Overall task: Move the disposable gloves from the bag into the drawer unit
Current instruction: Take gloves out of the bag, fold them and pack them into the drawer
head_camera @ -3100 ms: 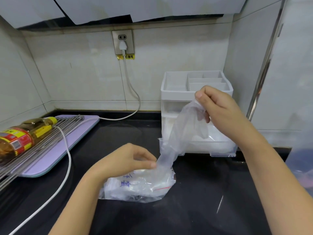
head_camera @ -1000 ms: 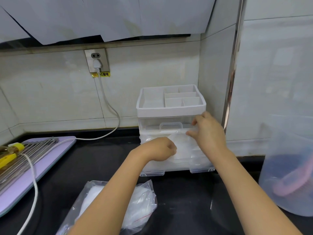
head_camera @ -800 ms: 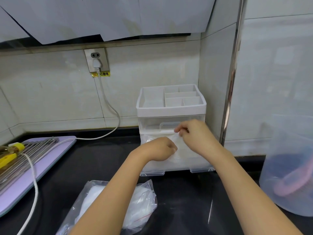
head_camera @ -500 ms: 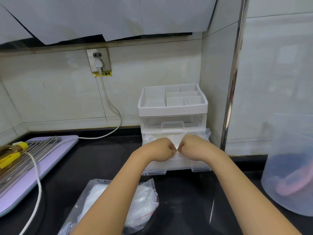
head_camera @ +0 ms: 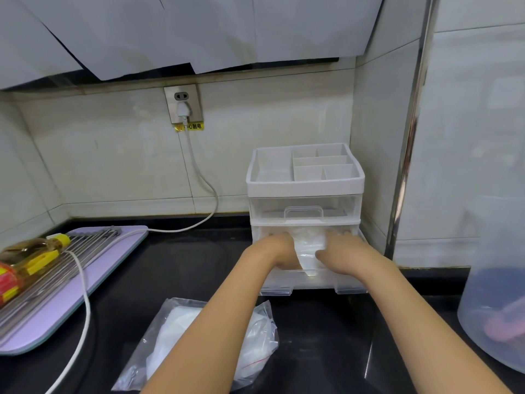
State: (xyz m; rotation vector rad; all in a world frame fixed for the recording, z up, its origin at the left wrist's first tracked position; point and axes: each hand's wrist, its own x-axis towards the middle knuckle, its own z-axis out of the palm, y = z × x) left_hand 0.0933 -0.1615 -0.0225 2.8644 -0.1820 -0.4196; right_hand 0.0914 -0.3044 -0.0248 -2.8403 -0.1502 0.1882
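1. A person is reaching both hands into the pulled-out lower drawer [head_camera: 349,285] of a clear drawer unit [head_camera: 305,189], which is standing at the far right of a black desk [head_camera: 326,342].
2. A thin translucent glove [head_camera: 309,247] is lying crumpled in that drawer between the hands, its near end appearing to reach the front wall.
3. The right hand [head_camera: 345,253] is resting on the glove's right edge, fingers fairly straight and thumb touching it.
4. The left hand [head_camera: 279,250] is sitting at the left edge. Its fingers are dipping out of sight, so its grip cannot be told.
5. The bag [head_camera: 257,334] is lying near, under the left forearm, holding the remaining gloves [head_camera: 179,328].
6. Doing this well likely means smoothing the springy film flat and tucking the near end down, so nothing is catching when the drawer closes.
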